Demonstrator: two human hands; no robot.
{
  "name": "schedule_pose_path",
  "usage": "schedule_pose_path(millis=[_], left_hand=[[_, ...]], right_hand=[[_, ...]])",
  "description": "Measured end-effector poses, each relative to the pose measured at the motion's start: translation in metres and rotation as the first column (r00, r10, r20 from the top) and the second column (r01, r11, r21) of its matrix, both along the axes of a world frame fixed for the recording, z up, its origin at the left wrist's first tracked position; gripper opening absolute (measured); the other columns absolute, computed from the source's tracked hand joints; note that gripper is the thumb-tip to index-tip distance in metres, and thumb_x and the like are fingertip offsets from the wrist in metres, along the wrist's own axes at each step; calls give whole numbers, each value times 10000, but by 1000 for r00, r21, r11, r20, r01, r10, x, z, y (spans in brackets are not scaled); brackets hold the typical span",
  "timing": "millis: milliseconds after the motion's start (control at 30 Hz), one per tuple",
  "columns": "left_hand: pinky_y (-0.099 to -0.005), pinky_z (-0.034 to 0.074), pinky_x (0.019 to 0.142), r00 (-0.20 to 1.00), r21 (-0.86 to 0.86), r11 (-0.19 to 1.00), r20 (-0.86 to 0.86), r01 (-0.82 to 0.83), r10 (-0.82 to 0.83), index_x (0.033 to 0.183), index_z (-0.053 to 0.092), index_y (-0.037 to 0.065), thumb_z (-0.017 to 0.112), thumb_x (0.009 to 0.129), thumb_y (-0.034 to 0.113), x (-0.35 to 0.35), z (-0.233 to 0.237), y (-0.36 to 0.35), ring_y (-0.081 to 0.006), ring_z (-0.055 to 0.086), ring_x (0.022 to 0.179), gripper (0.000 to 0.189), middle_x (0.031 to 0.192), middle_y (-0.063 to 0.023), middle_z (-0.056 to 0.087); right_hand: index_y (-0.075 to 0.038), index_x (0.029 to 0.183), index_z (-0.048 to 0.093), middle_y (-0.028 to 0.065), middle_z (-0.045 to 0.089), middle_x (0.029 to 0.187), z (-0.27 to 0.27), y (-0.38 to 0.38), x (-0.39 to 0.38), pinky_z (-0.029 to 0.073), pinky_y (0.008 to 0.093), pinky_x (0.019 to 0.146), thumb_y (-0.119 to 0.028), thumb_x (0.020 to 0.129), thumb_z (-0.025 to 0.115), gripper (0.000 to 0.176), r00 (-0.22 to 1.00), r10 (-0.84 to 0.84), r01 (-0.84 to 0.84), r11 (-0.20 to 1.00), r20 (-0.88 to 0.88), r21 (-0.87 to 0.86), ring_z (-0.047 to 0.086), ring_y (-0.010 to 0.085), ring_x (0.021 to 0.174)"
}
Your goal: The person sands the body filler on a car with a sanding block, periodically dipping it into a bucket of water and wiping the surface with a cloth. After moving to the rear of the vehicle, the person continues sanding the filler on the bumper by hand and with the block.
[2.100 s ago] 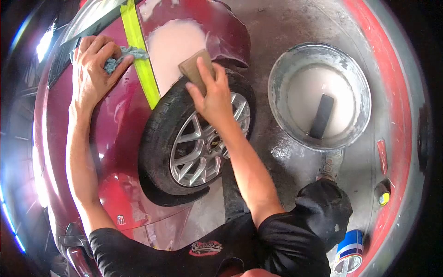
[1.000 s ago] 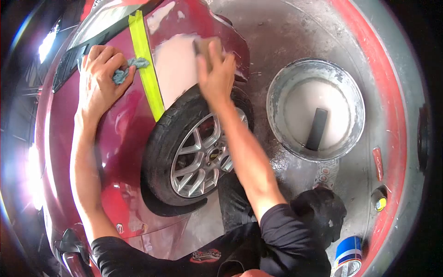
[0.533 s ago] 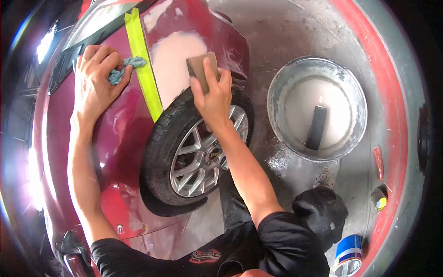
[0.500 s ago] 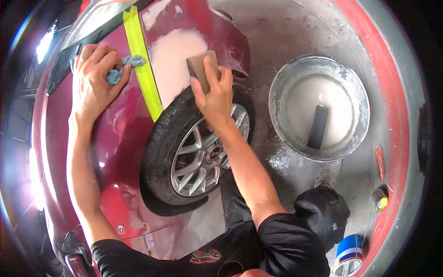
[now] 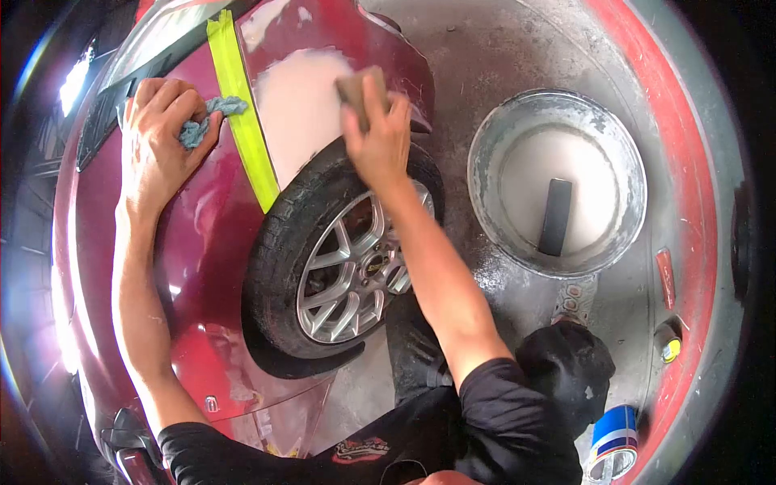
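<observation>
head: one brown block (image 5: 351,92), one rag (image 5: 194,133)

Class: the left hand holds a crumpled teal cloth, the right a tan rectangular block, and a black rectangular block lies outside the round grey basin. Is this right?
No: the head view shows the black rectangular block inside, not outside, the round grey basin. The left hand does hold the crumpled teal cloth, and the right hand the tan rectangular block.
</observation>
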State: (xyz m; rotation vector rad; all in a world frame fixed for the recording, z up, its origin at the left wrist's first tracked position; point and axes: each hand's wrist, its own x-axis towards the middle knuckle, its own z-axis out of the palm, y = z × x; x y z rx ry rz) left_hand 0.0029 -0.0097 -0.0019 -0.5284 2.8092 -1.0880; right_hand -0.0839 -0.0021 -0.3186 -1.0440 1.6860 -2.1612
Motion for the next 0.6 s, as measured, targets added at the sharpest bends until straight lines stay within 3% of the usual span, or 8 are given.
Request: schedule_pose_path(millis=[133,167,200,267,400,533,567,600], left_hand=[[-433,469,856,1000,-13,1000,-3,-10,10,833,643,82,836,815,144,-1,2,5,-289,612,1021,204,931,-52,649],[-434,469,854,1000,-6,1000,-8,-9,9,830,641,82,835,815,140,0,3,4,-290,612,1021,203,930,-52,649],[-435,469,851,1000,4,1000,-15,-8,8,827,640,82,834,814,137,0,2,2,-292,611,1020,202,929,-52,649],[-436,468,847,999,0,1000,-29,15,-15,817,637,82,833,809,125,2,-2,-2,-295,610,1027,201,924,-52,649],[-440,474,857,1000,-8,1000,0,-7,7,818,641,84,831,813,132,2,-1,0,-295,607,1021,196,935,-51,655],[-434,483,873,1000,-14,1000,-10,4,-4,814,635,87,828,817,150,0,2,5,-290,608,1003,203,939,-49,653],[-434,484,876,1000,-5,1000,-17,2,-2,815,634,88,829,816,152,0,2,5,-289,608,1004,205,937,-48,652],[-434,484,879,1000,7,1000,-23,2,-2,816,634,88,831,814,154,-1,2,3,-289,609,1006,207,936,-48,651]], right_hand=[[-71,1497,545,333,548,1150,9,-45,-47,495,549,907,-397,984,696,626,995,55,-71,972,80,223,571,488,1080],[-66,1473,581,340,558,1156,10,-34,-40,493,538,914,-396,981,698,604,990,49,-76,975,132,210,573,500,1074],[-51,1449,608,332,562,1139,3,-28,-19,489,538,922,-396,975,705,595,999,-22,16,990,41,140,570,490,1062],[-35,1448,609,329,553,1141,17,14,12,481,541,932,-400,965,712,614,995,12,-10,1000,95,-23,564,476,1049],[-23,1434,607,311,551,1107,13,-22,-10,486,536,909,-406,965,702,613,999,-28,26,997,28,68,560,460,1045],[-39,1439,612,304,560,1109,20,-50,-42,485,541,905,-415,993,663,586,989,-25,-6,978,146,209,571,466,1057],[-39,1417,638,302,563,1110,18,-44,-36,489,542,906,-421,989,669,574,991,-23,-6,977,130,213,574,473,1062],[-30,1388,662,305,561,1091,13,-33,-19,488,540,906,-418,977,686,566,994,-67,60,995,86,82,573,472,1057]])
